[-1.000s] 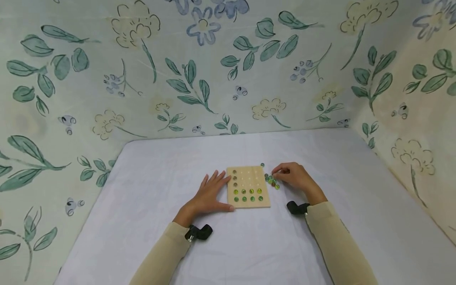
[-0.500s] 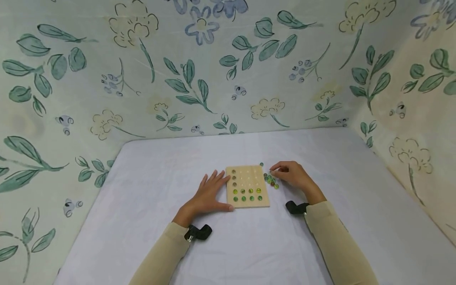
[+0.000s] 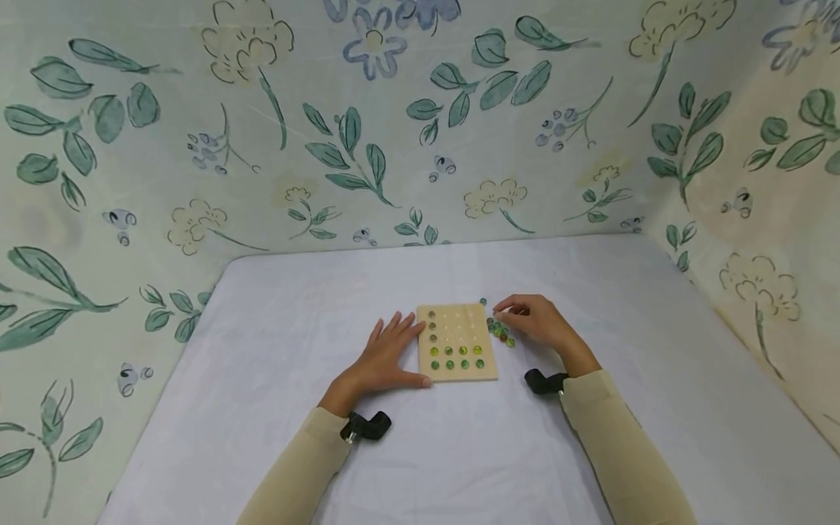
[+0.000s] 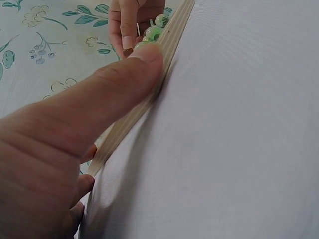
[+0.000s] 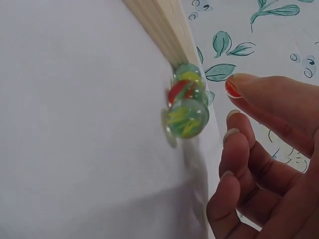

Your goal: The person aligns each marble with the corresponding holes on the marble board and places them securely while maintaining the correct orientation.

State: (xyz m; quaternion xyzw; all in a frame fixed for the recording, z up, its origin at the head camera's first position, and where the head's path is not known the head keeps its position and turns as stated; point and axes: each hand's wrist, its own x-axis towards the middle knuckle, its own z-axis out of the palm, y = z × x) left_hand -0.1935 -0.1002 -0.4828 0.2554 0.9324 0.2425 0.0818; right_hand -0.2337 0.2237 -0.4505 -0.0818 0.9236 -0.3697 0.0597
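A square wooden board (image 3: 457, 332) with small hollows lies on the white cloth. Green and yellow-green marbles fill its two near rows, and darker ones stand in its left column. My left hand (image 3: 387, 359) rests at the board's left side, fingers spread and thumb (image 4: 124, 79) by the near edge. Just right of the board, my right hand (image 3: 539, 321) pinches a marble with red in it (image 5: 232, 88) between thumb and index finger; most of that marble is hidden. Below those fingertips is a small cluster of loose marbles (image 5: 188, 118), mostly green, one red.
A single marble (image 3: 483, 301) lies by the board's far right corner. White cloth (image 3: 315, 313) covers the table, and a flower-patterned cloth (image 3: 387, 160) hangs behind it. Black wrist cameras (image 3: 545, 382) sit on both forearms.
My right hand has shifted slightly left and away from me, closer to the board. My left hand and the board stay in place.
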